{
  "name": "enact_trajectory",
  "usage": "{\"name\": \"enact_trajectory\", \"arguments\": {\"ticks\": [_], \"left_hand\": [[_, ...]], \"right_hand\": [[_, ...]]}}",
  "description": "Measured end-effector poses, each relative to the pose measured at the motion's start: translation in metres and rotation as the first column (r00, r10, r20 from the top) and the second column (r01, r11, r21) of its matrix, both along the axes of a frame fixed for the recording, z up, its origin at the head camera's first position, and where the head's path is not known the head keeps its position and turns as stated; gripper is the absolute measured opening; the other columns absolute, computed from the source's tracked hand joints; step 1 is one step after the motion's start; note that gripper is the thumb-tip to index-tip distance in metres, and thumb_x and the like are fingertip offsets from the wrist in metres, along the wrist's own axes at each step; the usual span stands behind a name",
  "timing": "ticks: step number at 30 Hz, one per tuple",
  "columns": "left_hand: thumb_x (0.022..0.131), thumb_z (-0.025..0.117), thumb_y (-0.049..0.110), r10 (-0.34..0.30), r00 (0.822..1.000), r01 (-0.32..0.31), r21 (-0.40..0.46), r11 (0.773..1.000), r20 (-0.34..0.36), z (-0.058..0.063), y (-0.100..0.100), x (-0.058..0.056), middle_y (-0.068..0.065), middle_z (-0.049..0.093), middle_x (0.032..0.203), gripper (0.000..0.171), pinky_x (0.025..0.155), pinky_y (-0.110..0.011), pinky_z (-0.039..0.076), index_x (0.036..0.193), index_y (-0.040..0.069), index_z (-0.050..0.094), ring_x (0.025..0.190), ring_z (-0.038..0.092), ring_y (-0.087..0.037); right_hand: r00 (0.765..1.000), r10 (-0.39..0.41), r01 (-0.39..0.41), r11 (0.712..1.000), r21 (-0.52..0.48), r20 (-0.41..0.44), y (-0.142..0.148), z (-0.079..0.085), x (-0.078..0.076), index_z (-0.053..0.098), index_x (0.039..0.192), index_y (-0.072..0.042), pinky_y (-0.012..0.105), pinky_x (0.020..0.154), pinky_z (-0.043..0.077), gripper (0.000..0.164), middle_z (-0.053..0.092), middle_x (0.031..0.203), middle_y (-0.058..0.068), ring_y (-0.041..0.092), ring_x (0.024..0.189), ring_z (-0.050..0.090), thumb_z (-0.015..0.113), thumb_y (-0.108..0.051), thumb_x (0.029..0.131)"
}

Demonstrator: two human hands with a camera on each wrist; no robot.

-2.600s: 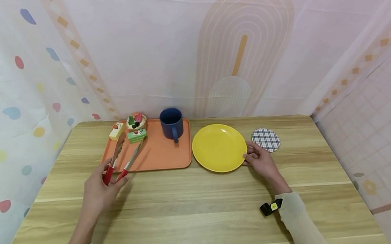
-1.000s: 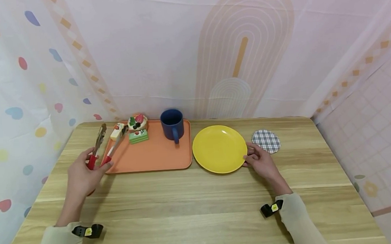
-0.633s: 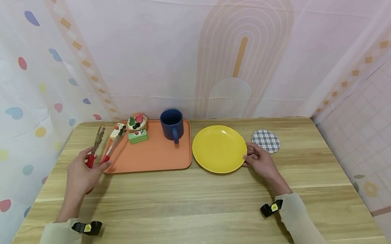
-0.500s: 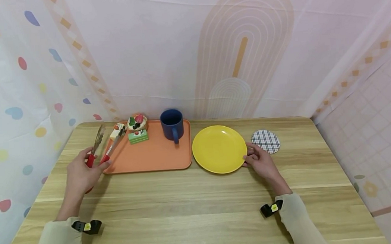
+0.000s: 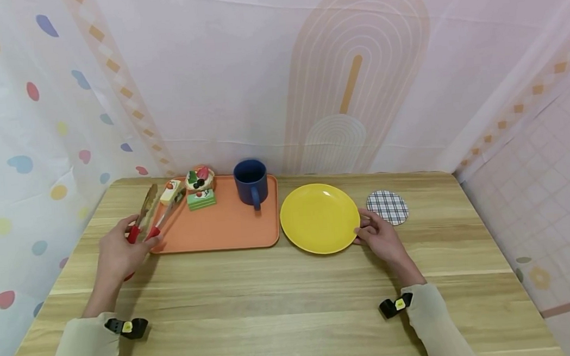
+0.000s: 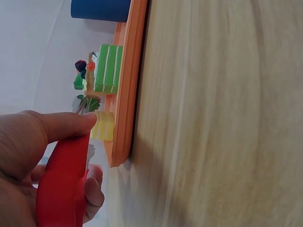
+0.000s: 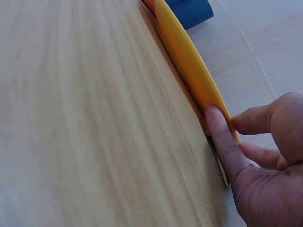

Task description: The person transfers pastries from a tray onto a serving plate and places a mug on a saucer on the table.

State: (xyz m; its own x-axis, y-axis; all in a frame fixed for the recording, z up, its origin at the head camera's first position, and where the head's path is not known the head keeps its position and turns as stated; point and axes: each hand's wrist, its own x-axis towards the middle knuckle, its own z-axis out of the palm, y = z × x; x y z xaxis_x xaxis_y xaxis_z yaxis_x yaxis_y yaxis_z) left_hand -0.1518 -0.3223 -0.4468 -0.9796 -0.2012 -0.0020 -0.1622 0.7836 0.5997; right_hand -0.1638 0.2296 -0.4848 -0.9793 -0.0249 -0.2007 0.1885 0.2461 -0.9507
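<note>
My left hand [image 5: 122, 252] grips the red handles of metal tongs [image 5: 167, 211]. The tongs' arms are spread, one tip on each side of the yellow cake slice [image 5: 170, 192], with the near arm over the tray. Whether the tips touch the slice I cannot tell. My right hand [image 5: 379, 236] pinches the right rim of the yellow plate [image 5: 320, 219], thumb on one side and fingers on the other. In the right wrist view the plate [image 7: 189, 56] is seen edge-on, close to the tabletop. A green cake slice [image 5: 201, 199] and a fruit tart [image 5: 199, 179] sit on the orange tray [image 5: 220, 233].
A dark blue mug [image 5: 251, 183] stands on the tray's back right, its handle facing me. Right of the plate lies a round checked coaster [image 5: 387, 207]. Patterned curtains [image 5: 220, 84] border the wooden table [image 5: 273, 309] at the back and sides.
The left hand first moved left with the tongs, from around the green slice to the yellow one. Lately the tips shifted slightly. The right hand stays on the plate's rim.
</note>
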Motion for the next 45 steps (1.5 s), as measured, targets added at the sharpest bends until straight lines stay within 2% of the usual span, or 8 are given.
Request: {"name": "enact_trajectory", "arguments": {"ticks": [10, 17, 25, 36, 41, 45], "left_hand": [[0.093, 0.076, 0.031, -0.005, 1.0, 0.004, 0.028, 1.0, 0.027, 0.0, 0.0, -0.003, -0.035, 0.054, 0.13, 0.08, 0.056, -0.028, 0.048, 0.155, -0.002, 0.038, 0.094, 0.059, -0.038], [0.094, 0.075, 0.033, 0.015, 0.999, -0.017, 0.038, 0.999, 0.042, 0.002, 0.001, -0.006, -0.036, 0.053, 0.133, 0.078, 0.062, -0.028, 0.046, 0.153, -0.003, 0.039, 0.101, 0.058, -0.044], [0.093, 0.076, 0.031, 0.014, 1.0, -0.014, 0.04, 0.999, 0.012, 0.002, 0.001, -0.008, -0.036, 0.055, 0.132, 0.073, 0.065, -0.028, 0.045, 0.149, -0.005, 0.045, 0.105, 0.058, -0.047], [0.092, 0.077, 0.027, 0.018, 1.0, -0.018, 0.032, 0.999, 0.008, 0.0, 0.003, -0.011, -0.036, 0.057, 0.13, 0.067, 0.065, -0.026, 0.045, 0.145, -0.004, 0.049, 0.105, 0.058, -0.047], [0.091, 0.077, 0.024, 0.012, 1.0, -0.011, 0.034, 0.999, -0.005, -0.001, 0.004, -0.011, -0.036, 0.057, 0.129, 0.065, 0.069, -0.033, 0.049, 0.143, -0.005, 0.051, 0.106, 0.058, -0.048], [0.09, 0.078, 0.024, 0.011, 1.0, -0.01, 0.035, 0.999, -0.023, -0.001, 0.003, -0.012, -0.037, 0.059, 0.126, 0.063, 0.067, -0.03, 0.049, 0.141, -0.005, 0.054, 0.103, 0.06, -0.047]], "right_hand": [[1.0, 0.009, -0.009, 1.0, 0.004, -0.008, 0.0, 0.0, 0.001, 0.038, 0.157, -0.007, 0.025, 0.082, 0.06, 0.059, 0.056, 0.129, 0.024, 0.008, 0.095, 0.068, 0.059, -0.003, 0.102], [1.0, -0.007, 0.007, 1.0, 0.009, -0.004, -0.001, 0.002, 0.002, 0.04, 0.156, -0.008, 0.025, 0.081, 0.06, 0.058, 0.056, 0.126, 0.023, 0.009, 0.093, 0.067, 0.06, -0.003, 0.101], [1.0, 0.009, -0.009, 1.0, 0.012, -0.018, 0.0, 0.003, 0.003, 0.039, 0.156, -0.006, 0.026, 0.083, 0.061, 0.058, 0.056, 0.127, 0.025, 0.011, 0.096, 0.067, 0.06, -0.004, 0.102], [1.0, 0.008, -0.008, 1.0, 0.015, -0.011, 0.001, 0.0, 0.002, 0.04, 0.156, -0.009, 0.027, 0.082, 0.061, 0.058, 0.057, 0.127, 0.023, 0.011, 0.096, 0.068, 0.06, -0.004, 0.101], [1.0, 0.011, -0.01, 1.0, 0.012, -0.008, 0.001, -0.003, 0.002, 0.041, 0.155, -0.01, 0.028, 0.083, 0.061, 0.057, 0.057, 0.128, 0.023, 0.012, 0.098, 0.069, 0.06, -0.005, 0.101], [1.0, 0.009, -0.009, 1.0, 0.006, -0.01, 0.002, -0.004, 0.001, 0.041, 0.155, -0.01, 0.027, 0.083, 0.061, 0.057, 0.057, 0.129, 0.024, 0.012, 0.098, 0.069, 0.06, -0.004, 0.102]]}}
